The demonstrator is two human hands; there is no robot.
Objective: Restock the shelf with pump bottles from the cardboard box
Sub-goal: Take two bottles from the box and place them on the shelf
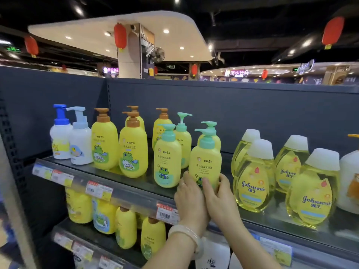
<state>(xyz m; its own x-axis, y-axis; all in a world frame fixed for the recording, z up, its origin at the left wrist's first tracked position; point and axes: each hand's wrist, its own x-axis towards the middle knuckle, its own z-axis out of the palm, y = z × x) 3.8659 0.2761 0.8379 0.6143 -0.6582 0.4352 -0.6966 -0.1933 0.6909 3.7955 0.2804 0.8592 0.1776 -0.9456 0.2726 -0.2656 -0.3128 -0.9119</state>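
Nearest the camera, two forearms reach up from the lower edge, the left wrist wearing a pale bangle. The left hand and the right hand close together around the foot of one bottle, a yellow one with a teal pump; the left fingers curl round its left side, the right thumb and fingers pinch its right side, and both hands hold nothing else. The bottle stands upright at the front edge of the shelf, just right of a matching teal-pump bottle and left of the clear yellow oil bottles. Whether its base is fully down on the shelf I cannot tell, since the hands cover it. It looks like smooth, glossy plastic, probably full and so fairly heavy for its size, stiff-walled but slick; the low two-handed hold on the widest part seems sound, and the thin pump neck looks like the wrong place to lift or push. Its rounded base may wobble if nudged against its neighbours. Behind it stand more teal-pump bottles, then brown-pump yellow ones and two white bottles further left. The cardboard box is not in view. Beyond the grey back panel hang red lanterns
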